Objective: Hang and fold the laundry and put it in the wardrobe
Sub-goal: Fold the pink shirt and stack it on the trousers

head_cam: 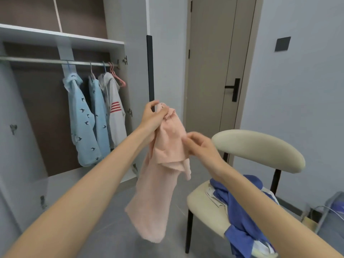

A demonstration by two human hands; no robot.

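Left hand [152, 116] pinching the top of a pink garment [163, 164] held up in mid-air before the open wardrobe [61, 37], right hand [200, 146] gripping its middle fold, blue clothes [240, 207] heaped on a cream chair [258, 146], three shirts [96, 116] hanging on the rail [46, 61]

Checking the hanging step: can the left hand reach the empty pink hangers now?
Likely not yet: the way to the pink hangers is open, but the left hand grips the pink garment.
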